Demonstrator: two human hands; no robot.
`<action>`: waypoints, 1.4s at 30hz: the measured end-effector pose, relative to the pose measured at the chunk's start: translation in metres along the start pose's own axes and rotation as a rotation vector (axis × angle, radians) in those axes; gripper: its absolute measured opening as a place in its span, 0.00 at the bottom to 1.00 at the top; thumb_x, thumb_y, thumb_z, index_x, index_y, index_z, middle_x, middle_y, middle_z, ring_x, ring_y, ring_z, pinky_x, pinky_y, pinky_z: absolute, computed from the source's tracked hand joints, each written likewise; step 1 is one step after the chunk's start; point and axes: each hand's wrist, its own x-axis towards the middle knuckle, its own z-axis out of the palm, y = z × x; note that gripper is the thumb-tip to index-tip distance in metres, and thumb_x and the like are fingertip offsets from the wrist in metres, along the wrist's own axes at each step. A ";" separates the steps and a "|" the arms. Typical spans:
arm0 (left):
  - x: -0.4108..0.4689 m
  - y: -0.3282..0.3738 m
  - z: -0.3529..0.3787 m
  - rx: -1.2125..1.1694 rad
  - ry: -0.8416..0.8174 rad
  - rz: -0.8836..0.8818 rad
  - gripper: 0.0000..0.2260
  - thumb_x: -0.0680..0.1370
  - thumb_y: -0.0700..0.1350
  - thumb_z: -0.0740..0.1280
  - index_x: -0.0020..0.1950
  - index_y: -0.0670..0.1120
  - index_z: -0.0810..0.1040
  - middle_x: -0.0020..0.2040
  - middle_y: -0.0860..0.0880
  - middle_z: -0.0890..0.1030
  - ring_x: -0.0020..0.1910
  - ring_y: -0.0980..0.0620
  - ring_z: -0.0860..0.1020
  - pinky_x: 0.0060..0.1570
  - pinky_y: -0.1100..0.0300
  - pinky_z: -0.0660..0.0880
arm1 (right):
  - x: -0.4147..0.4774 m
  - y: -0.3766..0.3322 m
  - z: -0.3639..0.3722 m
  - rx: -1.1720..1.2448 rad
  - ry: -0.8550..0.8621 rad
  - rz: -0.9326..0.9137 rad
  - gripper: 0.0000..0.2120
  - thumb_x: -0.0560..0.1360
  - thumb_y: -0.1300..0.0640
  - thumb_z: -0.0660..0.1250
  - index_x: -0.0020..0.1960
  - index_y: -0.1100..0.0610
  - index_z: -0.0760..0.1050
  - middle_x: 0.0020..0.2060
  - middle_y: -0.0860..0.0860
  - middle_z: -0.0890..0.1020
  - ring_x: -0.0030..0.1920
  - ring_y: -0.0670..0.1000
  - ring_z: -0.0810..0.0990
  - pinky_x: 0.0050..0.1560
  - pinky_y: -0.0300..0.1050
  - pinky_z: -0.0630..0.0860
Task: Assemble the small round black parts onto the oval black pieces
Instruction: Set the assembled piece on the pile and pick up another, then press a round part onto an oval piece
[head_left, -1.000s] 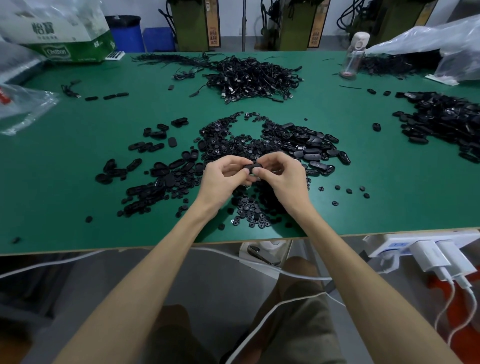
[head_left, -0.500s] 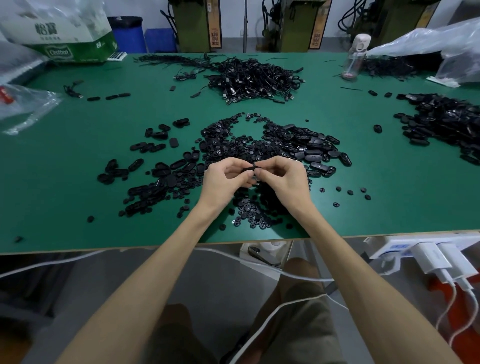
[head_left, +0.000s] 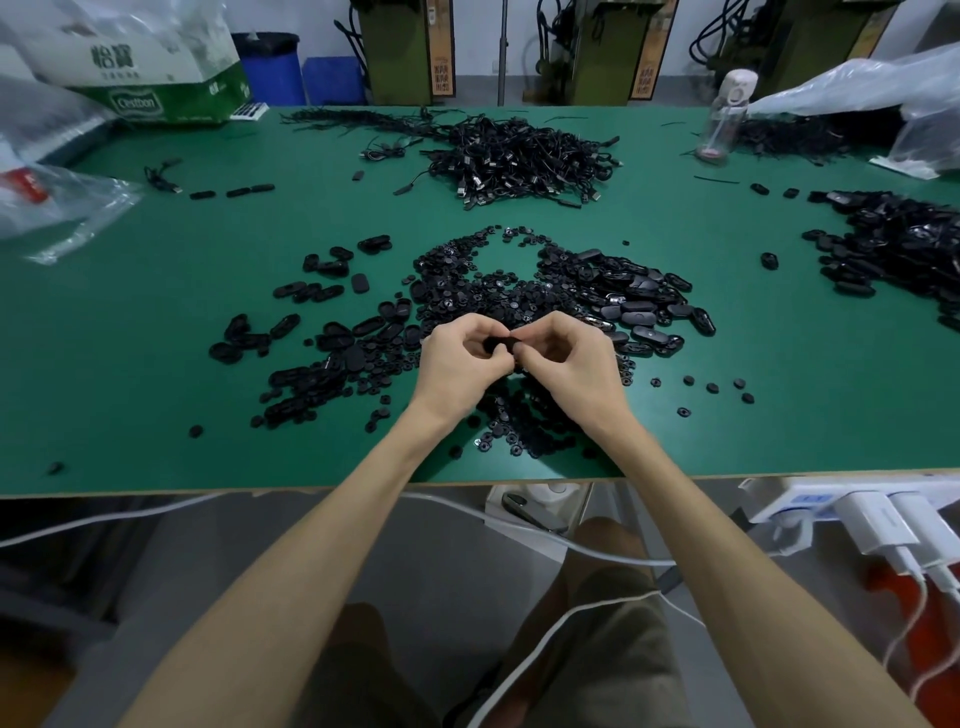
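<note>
The left hand (head_left: 460, 364) and right hand (head_left: 569, 364) meet above the green table (head_left: 156, 322), just over its near middle. Both pinch one black oval piece (head_left: 501, 344) between them, fingers curled and clamped on its ends, thumbs on top. Whether a round part already sits in it cannot be told.

Under and ahead of the hands lies a heap of round parts (head_left: 483, 291); more round parts are scattered to the right. Oval pieces (head_left: 332, 338) lie loose to the left, and a denser oval heap (head_left: 639, 306) sits just right of the hands. Farther back is a cable tangle (head_left: 519, 161), with a clear bottle (head_left: 724, 119) at the far right.
</note>
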 end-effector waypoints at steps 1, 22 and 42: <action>0.000 0.000 -0.001 -0.005 0.003 -0.002 0.06 0.76 0.37 0.74 0.51 0.44 0.85 0.45 0.49 0.86 0.46 0.51 0.83 0.50 0.61 0.80 | 0.000 -0.001 0.001 -0.016 0.005 -0.012 0.06 0.75 0.65 0.73 0.50 0.57 0.84 0.40 0.47 0.85 0.41 0.44 0.83 0.44 0.34 0.76; 0.014 0.008 -0.068 0.490 0.121 -0.117 0.19 0.78 0.26 0.60 0.63 0.42 0.79 0.66 0.43 0.74 0.60 0.50 0.76 0.61 0.65 0.70 | 0.004 0.002 -0.007 0.241 0.323 0.232 0.36 0.80 0.64 0.63 0.84 0.53 0.53 0.83 0.49 0.52 0.74 0.43 0.67 0.60 0.21 0.67; 0.020 -0.032 -0.151 1.082 0.058 -0.373 0.10 0.85 0.44 0.65 0.52 0.36 0.75 0.55 0.35 0.79 0.57 0.36 0.76 0.64 0.40 0.69 | 0.005 0.013 0.012 -0.619 -0.288 -0.191 0.24 0.82 0.39 0.62 0.75 0.47 0.74 0.71 0.49 0.75 0.73 0.53 0.64 0.74 0.50 0.62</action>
